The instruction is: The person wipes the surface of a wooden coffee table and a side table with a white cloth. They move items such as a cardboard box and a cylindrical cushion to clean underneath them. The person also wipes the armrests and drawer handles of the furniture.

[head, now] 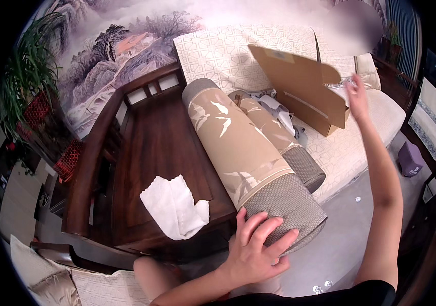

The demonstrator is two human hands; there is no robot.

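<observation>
Spread over the grey woven end of a large beige bolster cushion (241,141) lies my left hand (258,244), its fingers apart on the fabric. The bolster bears white leaf shapes and rests slantwise across a dark wooden seat. A second, similar bolster (275,126) lies just beyond it. My right hand (356,95), blurred, is raised beside the edge of an opened cardboard box (306,88) on the patterned sofa; whether it touches the box is unclear. A crumpled white cloth (175,208) sits on the wooden seat, left of the large bolster.
A cream patterned sofa cover (340,168) runs under the box. White and grey items (279,111) lie between box and bolsters. The seat has a wooden armrest (95,153). A potted plant (30,57) stands at left, a purple box (410,158) on the floor at right.
</observation>
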